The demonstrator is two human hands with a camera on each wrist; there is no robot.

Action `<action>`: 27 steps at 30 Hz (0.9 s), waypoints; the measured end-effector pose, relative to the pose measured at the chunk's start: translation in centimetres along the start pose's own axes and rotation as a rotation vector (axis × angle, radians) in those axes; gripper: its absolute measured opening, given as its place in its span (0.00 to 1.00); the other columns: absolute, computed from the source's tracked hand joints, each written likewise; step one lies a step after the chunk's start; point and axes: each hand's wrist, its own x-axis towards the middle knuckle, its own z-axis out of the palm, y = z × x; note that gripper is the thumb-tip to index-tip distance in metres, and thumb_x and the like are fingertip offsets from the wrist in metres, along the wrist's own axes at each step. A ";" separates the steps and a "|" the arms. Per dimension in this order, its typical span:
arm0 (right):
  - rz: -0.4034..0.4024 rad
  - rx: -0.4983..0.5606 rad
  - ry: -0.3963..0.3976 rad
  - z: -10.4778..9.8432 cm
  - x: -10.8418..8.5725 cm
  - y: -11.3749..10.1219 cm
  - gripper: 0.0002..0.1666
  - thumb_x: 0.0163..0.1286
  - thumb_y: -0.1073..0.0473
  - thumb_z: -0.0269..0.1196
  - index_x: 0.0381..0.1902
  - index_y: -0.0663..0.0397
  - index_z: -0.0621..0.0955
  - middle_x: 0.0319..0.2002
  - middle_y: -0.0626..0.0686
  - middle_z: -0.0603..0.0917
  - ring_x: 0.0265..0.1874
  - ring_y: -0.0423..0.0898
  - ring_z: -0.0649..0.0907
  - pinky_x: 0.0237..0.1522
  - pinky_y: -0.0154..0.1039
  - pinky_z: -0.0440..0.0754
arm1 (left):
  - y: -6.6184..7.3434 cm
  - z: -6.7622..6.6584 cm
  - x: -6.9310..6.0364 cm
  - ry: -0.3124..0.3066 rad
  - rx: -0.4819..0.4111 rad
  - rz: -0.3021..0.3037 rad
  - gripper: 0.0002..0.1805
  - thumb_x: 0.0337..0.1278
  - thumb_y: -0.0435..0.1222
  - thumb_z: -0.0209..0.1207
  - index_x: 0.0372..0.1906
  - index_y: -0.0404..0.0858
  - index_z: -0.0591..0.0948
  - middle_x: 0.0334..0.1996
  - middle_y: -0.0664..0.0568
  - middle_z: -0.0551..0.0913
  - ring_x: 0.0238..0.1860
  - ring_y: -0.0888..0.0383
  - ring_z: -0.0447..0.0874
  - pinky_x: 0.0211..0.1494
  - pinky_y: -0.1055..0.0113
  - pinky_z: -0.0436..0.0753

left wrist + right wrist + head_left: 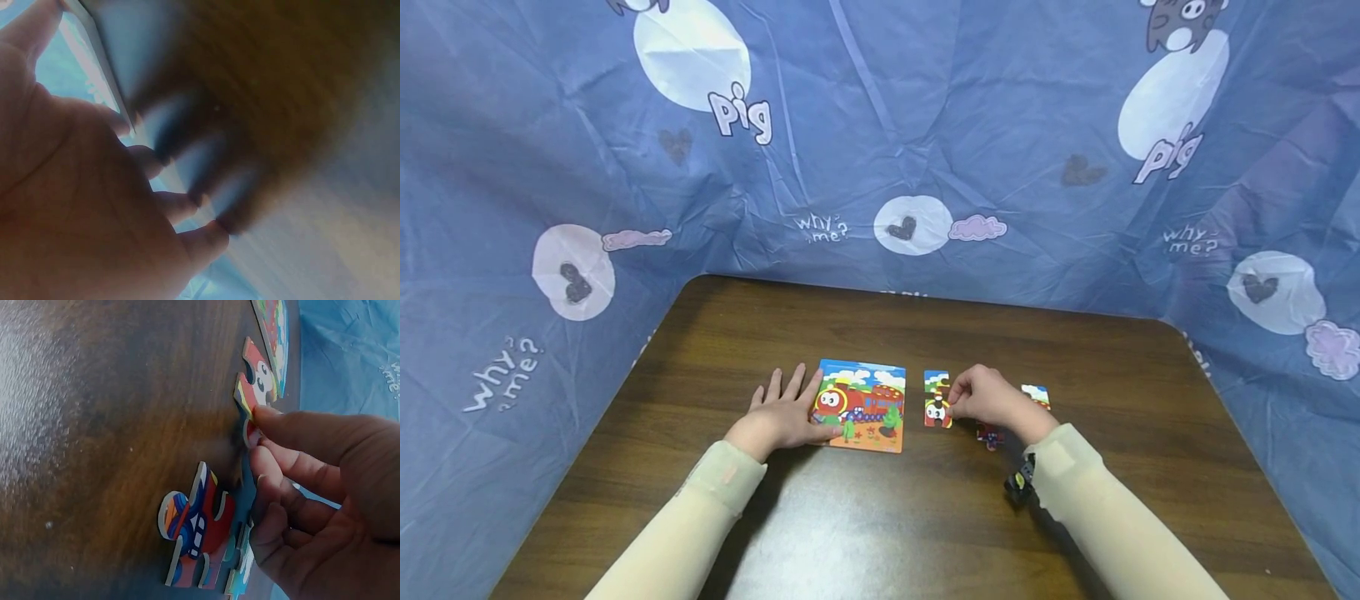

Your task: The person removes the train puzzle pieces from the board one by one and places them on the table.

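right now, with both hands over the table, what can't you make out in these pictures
Head view: the loose pieces by the right hand are partly covered by it and its wrist, so their count is uncertain.
Head view: part of the picture board's left side lies under the left hand.
Right wrist view: thumb and fingers hide one end of the piece with eyes; the top edge cuts off the board.

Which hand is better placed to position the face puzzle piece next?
Likely the right hand: it pinches the face piece, while the left hand is spread at the left edge of the train picture, farther away.
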 end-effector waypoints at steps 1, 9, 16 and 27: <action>0.001 -0.010 0.002 0.0 0.0 0.0 0.09 0.59 0.62 0.76 0.28 0.55 0.84 0.23 0.47 0.82 0.21 0.43 0.79 0.29 0.41 0.78 | 0.0 0.0 0.1 0.001 0.001 -0.002 0.70 0.40 0.85 0.45 0.83 0.53 0.35 0.82 0.45 0.31 0.77 0.33 0.25 0.72 0.32 0.38; 0.070 -0.008 0.019 0.2 0.1 -0.2 0.10 0.57 0.63 0.78 0.29 0.55 0.84 0.24 0.48 0.83 0.25 0.44 0.80 0.31 0.41 0.78 | 0.1 0.0 -0.1 0.007 -0.004 0.001 0.69 0.42 0.84 0.46 0.83 0.53 0.36 0.82 0.45 0.31 0.77 0.34 0.25 0.72 0.32 0.39; 0.082 0.003 0.028 0.3 0.0 -0.1 0.09 0.58 0.63 0.78 0.30 0.55 0.85 0.24 0.48 0.83 0.24 0.44 0.80 0.29 0.41 0.79 | 0.3 -0.2 -0.3 0.003 -0.019 0.003 0.68 0.44 0.83 0.48 0.83 0.51 0.37 0.82 0.44 0.32 0.77 0.33 0.25 0.72 0.32 0.38; 0.054 -0.007 0.022 0.3 -0.2 -0.1 0.08 0.59 0.62 0.77 0.30 0.55 0.85 0.24 0.47 0.84 0.22 0.44 0.80 0.26 0.40 0.79 | 0.6 -0.5 -0.9 0.019 -0.004 0.009 0.68 0.45 0.82 0.48 0.84 0.49 0.40 0.82 0.43 0.35 0.78 0.33 0.28 0.72 0.32 0.39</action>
